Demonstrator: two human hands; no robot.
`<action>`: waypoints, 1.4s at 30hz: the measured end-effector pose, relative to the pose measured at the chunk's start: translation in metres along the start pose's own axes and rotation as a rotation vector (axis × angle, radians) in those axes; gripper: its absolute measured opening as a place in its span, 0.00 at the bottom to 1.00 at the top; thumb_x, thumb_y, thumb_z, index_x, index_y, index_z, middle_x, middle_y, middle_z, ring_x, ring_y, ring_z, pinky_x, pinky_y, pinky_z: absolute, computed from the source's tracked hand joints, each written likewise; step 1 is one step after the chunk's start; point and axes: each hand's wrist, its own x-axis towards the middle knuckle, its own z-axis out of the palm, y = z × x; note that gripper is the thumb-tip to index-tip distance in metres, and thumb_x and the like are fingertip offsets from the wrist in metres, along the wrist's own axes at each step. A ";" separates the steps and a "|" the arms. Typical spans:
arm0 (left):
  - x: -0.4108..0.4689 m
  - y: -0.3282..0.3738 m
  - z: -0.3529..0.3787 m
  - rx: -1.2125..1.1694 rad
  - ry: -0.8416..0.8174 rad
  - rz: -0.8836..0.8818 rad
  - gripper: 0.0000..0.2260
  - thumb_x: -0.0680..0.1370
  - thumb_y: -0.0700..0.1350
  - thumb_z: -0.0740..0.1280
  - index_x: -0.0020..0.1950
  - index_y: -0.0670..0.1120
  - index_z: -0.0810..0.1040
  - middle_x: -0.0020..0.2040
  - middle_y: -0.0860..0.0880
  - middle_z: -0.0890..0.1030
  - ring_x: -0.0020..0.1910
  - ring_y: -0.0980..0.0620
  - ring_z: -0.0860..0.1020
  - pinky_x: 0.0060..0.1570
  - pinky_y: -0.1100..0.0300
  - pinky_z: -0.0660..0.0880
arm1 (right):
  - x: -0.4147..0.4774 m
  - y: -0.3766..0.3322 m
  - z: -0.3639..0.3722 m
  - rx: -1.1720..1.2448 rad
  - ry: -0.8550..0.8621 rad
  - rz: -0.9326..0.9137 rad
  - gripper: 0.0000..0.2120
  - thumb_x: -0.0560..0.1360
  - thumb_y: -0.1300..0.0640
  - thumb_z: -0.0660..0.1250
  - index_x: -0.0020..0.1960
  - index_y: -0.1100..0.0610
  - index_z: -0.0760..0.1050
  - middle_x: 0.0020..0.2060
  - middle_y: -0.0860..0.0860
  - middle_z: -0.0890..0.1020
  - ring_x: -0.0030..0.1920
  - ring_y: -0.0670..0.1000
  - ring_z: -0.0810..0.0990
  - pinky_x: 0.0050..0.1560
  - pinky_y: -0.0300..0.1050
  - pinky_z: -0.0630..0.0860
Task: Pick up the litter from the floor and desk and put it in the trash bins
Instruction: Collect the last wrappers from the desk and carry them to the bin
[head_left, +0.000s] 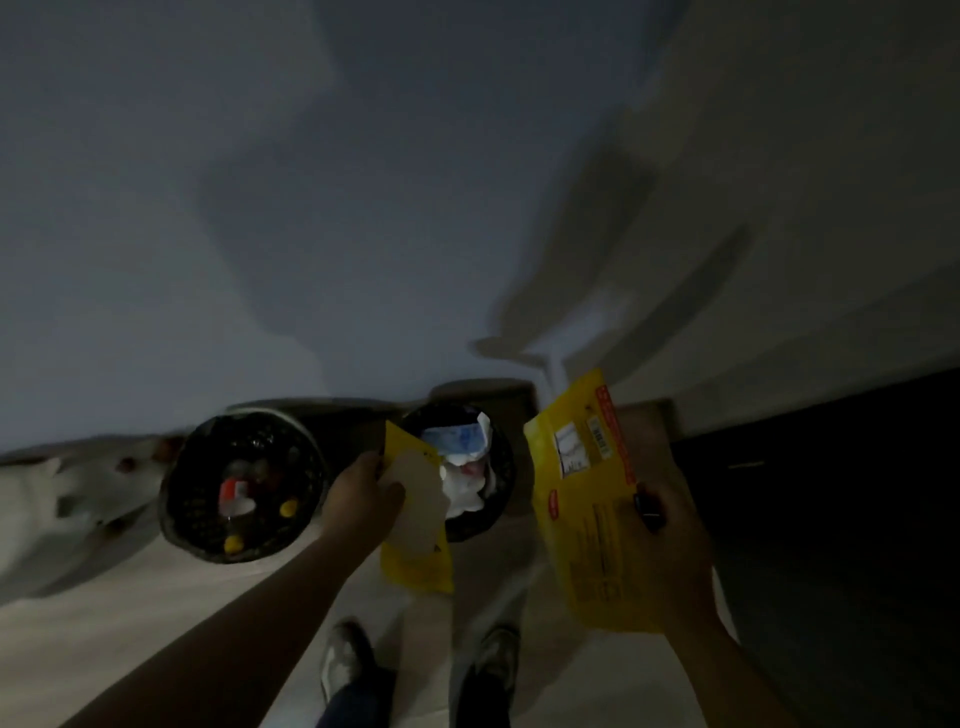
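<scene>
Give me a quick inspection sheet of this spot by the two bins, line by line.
Surface: pale floor, dimly lit.
Job's things: left bin holds small coloured litter; right bin holds crumpled paper.
Clutter: white bag-like thing on floor beside left bin.
Hands: left hand grips small yellow packet near right bin; right hand grips large yellow packet.
Cables: nothing seen.
Surroundings: pale wall behind bins; person's shoes below.

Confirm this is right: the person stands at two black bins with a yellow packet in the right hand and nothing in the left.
Not quite. The left hand is not empty: it grips a smaller yellow packet by the right bin, as the head view shows. The left bin stands beside it, and the right hand does hold a large yellow packet.
</scene>
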 end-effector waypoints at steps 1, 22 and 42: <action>0.005 -0.003 0.010 0.001 0.006 -0.012 0.14 0.75 0.42 0.66 0.59 0.40 0.72 0.51 0.40 0.77 0.50 0.39 0.77 0.42 0.55 0.71 | 0.005 0.007 0.004 0.012 0.002 0.000 0.05 0.77 0.62 0.66 0.46 0.52 0.75 0.41 0.49 0.80 0.43 0.50 0.79 0.45 0.47 0.75; 0.185 -0.083 0.183 -0.086 -0.071 -0.200 0.18 0.78 0.47 0.66 0.63 0.38 0.69 0.58 0.39 0.75 0.55 0.40 0.75 0.45 0.55 0.70 | 0.099 0.156 0.115 -0.070 0.045 0.107 0.03 0.77 0.60 0.66 0.49 0.54 0.75 0.43 0.54 0.81 0.44 0.56 0.79 0.47 0.49 0.75; 0.157 -0.191 0.165 -0.049 -0.075 -0.077 0.14 0.76 0.45 0.69 0.61 0.45 0.77 0.53 0.50 0.79 0.44 0.56 0.75 0.39 0.65 0.69 | 0.122 0.126 0.274 -0.846 -0.358 -0.442 0.13 0.82 0.56 0.54 0.60 0.52 0.75 0.47 0.53 0.81 0.47 0.53 0.79 0.41 0.42 0.67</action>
